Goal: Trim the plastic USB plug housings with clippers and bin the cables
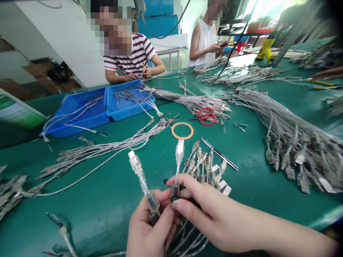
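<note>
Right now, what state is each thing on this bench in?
Left hand: shut on a cable plug, plug upright.
Right hand: shut on a second cable plug, upright.
Red scissors: lying flat, closed.
Blue trays: side by side, holding cables.
Tape ring: flat on the green table.

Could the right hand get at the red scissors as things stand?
Probably not right away. The right hand is pinching a cable plug, so it is not free. The red scissors lie in the open on the green table, beyond a cluster of plugs, with nothing covering them.
</note>
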`<move>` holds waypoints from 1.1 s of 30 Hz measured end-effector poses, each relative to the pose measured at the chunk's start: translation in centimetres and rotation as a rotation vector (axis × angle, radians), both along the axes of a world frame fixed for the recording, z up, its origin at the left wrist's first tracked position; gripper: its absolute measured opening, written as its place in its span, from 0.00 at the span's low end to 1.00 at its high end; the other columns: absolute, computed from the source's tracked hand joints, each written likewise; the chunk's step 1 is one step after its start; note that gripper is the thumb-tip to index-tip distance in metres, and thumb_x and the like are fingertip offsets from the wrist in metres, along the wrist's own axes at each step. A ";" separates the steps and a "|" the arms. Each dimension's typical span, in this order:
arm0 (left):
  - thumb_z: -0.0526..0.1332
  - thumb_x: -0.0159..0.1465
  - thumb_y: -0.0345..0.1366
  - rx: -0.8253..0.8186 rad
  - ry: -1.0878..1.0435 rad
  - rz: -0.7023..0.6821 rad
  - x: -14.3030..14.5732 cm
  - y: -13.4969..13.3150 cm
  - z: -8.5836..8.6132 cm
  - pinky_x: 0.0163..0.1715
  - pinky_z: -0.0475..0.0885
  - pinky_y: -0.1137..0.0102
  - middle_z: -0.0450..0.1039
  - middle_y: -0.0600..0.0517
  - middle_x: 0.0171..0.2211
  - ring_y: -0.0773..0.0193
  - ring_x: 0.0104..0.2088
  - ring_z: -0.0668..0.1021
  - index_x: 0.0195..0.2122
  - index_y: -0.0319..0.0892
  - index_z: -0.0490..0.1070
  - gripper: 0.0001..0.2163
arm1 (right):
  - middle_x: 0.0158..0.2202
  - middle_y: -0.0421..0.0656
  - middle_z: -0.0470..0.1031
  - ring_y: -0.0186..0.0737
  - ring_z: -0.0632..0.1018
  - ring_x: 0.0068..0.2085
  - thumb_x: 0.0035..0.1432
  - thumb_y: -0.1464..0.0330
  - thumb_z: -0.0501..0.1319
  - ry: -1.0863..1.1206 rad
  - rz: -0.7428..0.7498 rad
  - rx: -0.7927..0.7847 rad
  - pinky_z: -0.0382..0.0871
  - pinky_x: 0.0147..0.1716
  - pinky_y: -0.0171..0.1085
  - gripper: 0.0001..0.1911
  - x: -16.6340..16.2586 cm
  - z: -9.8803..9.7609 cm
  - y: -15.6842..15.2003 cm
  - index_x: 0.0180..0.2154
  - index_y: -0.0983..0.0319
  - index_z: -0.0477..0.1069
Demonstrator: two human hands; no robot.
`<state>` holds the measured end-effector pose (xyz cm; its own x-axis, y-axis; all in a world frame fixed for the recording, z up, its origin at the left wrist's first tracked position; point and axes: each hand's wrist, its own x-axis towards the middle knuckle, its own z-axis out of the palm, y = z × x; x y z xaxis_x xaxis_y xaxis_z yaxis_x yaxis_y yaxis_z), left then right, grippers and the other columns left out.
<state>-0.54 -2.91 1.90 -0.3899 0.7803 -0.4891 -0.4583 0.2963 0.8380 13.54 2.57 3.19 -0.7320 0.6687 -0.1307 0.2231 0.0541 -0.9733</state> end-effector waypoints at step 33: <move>0.75 0.47 0.41 -0.074 -0.021 -0.235 -1.4 0.4 0.4 0.11 0.53 0.83 0.76 0.50 0.17 0.77 0.11 0.63 0.32 0.40 0.77 0.15 | 0.26 0.37 0.65 0.32 0.67 0.28 0.70 0.61 0.49 0.100 -0.110 0.144 0.60 0.29 0.31 0.14 0.5 -0.7 1.6 0.34 0.62 0.63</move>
